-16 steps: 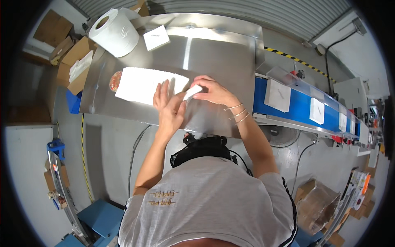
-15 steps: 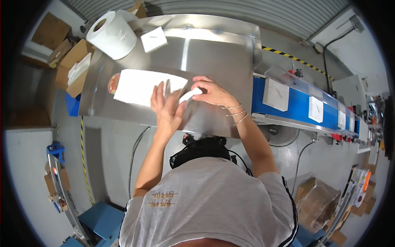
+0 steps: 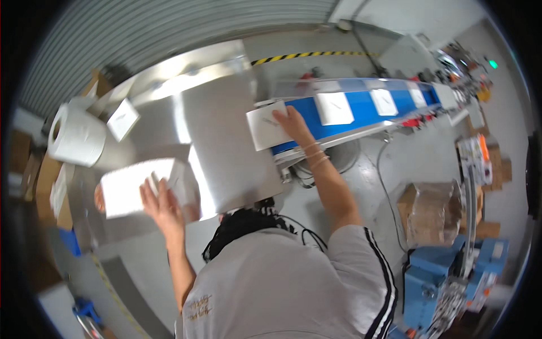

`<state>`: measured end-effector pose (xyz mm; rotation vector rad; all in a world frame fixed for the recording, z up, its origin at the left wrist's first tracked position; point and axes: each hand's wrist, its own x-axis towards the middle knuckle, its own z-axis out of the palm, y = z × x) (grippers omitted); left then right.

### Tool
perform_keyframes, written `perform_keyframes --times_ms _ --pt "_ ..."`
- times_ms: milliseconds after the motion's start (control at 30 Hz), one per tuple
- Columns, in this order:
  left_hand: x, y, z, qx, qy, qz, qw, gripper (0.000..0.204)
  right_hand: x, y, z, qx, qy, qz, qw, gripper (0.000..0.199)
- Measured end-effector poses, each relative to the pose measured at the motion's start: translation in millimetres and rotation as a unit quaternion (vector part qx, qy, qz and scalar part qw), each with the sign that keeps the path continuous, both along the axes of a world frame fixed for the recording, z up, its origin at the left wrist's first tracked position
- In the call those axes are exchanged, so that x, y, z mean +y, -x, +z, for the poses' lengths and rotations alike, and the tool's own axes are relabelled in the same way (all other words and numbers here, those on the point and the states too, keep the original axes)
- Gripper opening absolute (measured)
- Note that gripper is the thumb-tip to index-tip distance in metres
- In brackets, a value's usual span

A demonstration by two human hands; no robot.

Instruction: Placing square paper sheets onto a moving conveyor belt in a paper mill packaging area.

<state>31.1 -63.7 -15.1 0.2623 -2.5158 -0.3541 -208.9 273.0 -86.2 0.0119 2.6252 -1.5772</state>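
So, rundown of the scene, with everything placed off the steel table (image 3: pixel 220 141):

Steel table: big shiny metal top, sits right in front of the person, blue belt butting up against its right edge

Left hand (image 3: pixel 161 206): flat and spread, fingers open, pressing down on the near-left part of the table, resting on the edge of a stack of white sheets (image 3: pixel 135 186); not gripping anything as far as I can see, just palm down

White sheets: lying flat at the table's near-left corner, a bit blurry, something tan peeks out at their left end but I can't tell what it is

Right hand (image 3: pixel 293 124): reached out over the table's right edge, fingers laid on a white packet (image 3: pixel 265 127); looks like a light hold on its right side, can't tell if the thumb is under it

White packet: square, flat, straddling the seam where the table's right edge meets the blue conveyor belt (image 3: pixel 361 113)

Conveyor belt: runs away from the table's right side, carrying more white packets (image 3: pixel 334 107) spaced out in a row, well apart from each other

Paper roll (image 3: pixel 76 135): fat white roll at the table's far-left corner, on its side

Another small white packet (image 3: pixel 122 120): on the table just right of the roll, tilted

Cardboard box (image 3: pixel 429 212): on the floor well off to the right of the table, wrapped in clear plastic, next to blue machinery
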Motion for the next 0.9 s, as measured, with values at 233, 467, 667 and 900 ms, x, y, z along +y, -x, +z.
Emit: perform_keyframes --times_ms 233,467,667,900 --pt "-9.5 -4.3 3.7 0.009 0.011 -0.019 1.0 0.033 -12.9 -8.4 53.1 0.22 -0.386 -0.151 0.883 0.047" --pt "-15.9 -8.9 1.8 0.008 -0.033 -0.063 0.997 0.032 -166.6 -74.3 49.5 0.155 0.053 0.464 0.871 0.058" --pt "-0.5 6.4 15.7 -0.008 -0.066 -0.056 0.996 0.022 -183.8 -70.6 35.2 0.044 0.155 0.492 0.856 0.035" --pt "-9.0 0.8 12.4 -0.004 -0.054 -0.012 0.998 0.018 -131.7 -57.5 14.6 -0.057 0.214 0.32 0.921 0.025"
